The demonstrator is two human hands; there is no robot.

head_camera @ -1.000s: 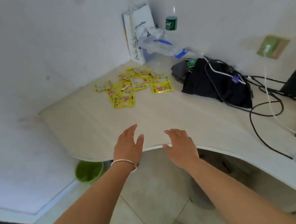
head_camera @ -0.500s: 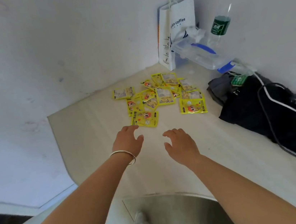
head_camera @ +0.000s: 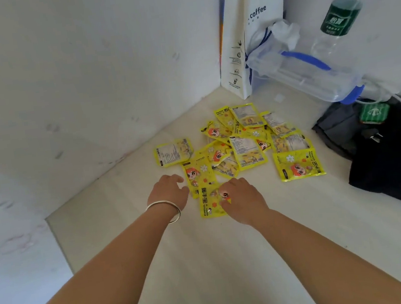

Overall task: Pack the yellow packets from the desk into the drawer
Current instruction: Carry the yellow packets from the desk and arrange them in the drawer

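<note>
Yellow packets [head_camera: 241, 143] were scattered on the desk [head_camera: 209, 265] near the corner. The right hand [head_camera: 244, 202] rested on the nearest packet [head_camera: 211, 204], fingers curled, grip unclear; the left hand [head_camera: 167, 190] hovered loosely open beside it.

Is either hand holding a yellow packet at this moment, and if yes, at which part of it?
Nothing is lifted. The right hand rests its fingers on the near end of the nearest yellow packet, which lies flat on the desk. The left hand is open beside it.

Glossy yellow packets [head_camera: 242, 146] lie flat, overlapping, scattered on the desk [head_camera: 209, 265].
</note>
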